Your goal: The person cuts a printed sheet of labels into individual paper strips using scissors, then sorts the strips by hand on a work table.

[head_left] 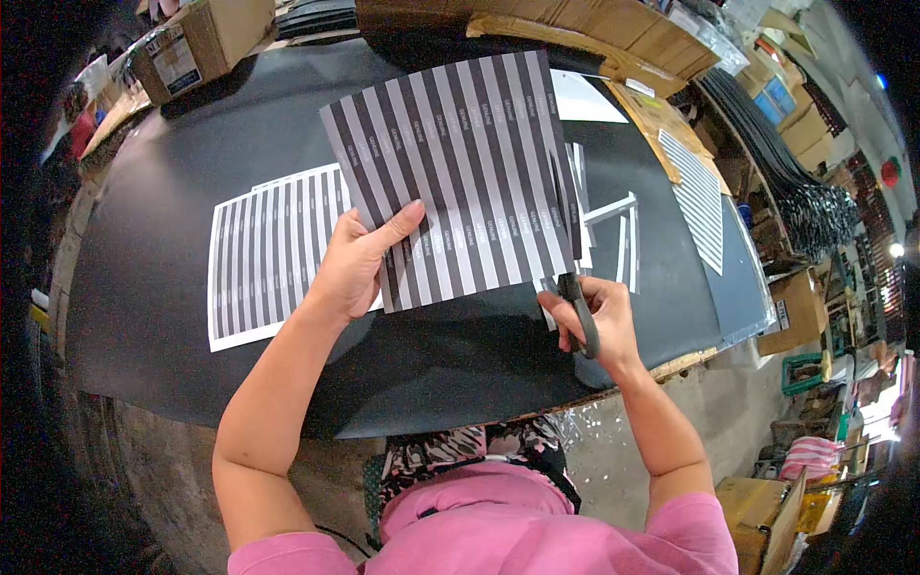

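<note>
My left hand point(369, 254) grips a black-and-grey striped sheet point(460, 172) printed with small words, thumb on top and fingers underneath. The sheet is held up above the table and curves slightly. In my right hand point(604, 321) is a pair of scissors point(581, 316), its handles around my fingers and its blades pointing away from me along the sheet's right edge. How far the blades are apart is hard to see. A stack of similar striped sheets point(264, 259) with white borders lies on the table to the left, partly behind my left hand.
White cut strips point(623, 244) lie on the black tabletop point(153, 249) right of the scissors. A diagonally striped sheet point(698, 206) and a white sheet point(586, 99) lie farther back. Cardboard boxes point(196, 48) stand at the far left, and black strips point(776, 144) hang over the right side.
</note>
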The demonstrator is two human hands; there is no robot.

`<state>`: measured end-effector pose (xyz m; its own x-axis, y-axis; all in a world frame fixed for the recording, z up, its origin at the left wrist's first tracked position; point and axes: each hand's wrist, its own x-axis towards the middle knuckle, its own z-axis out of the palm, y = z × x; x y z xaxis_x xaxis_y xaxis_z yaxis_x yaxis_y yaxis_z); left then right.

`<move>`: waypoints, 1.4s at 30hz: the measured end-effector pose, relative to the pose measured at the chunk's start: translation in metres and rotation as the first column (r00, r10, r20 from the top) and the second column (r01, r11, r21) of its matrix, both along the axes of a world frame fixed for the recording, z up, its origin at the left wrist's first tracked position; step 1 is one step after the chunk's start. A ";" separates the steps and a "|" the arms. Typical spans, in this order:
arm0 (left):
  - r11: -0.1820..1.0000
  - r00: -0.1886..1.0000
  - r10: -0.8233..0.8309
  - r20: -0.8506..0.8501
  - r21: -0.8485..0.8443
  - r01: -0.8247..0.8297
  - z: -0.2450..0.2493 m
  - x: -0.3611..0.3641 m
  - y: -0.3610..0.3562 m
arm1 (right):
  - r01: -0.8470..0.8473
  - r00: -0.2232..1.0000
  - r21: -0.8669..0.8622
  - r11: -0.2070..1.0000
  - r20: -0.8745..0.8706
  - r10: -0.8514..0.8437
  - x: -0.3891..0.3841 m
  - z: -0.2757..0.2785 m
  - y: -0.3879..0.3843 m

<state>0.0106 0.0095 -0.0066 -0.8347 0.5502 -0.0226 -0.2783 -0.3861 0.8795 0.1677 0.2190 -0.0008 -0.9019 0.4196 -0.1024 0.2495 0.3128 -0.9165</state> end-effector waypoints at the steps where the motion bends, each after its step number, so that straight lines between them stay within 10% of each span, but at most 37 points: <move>1: 1.000 1.000 0.000 0.004 0.000 0.000 0.000 0.000 0.000 | 0.011 1.000 0.001 1.000 0.000 -0.011 0.000 0.001 -0.001; 42: 0.995 0.992 0.019 -0.125 -0.096 -0.031 -0.006 0.004 0.005 | -0.056 0.998 -0.227 0.972 -0.030 0.051 -0.011 -0.009 0.012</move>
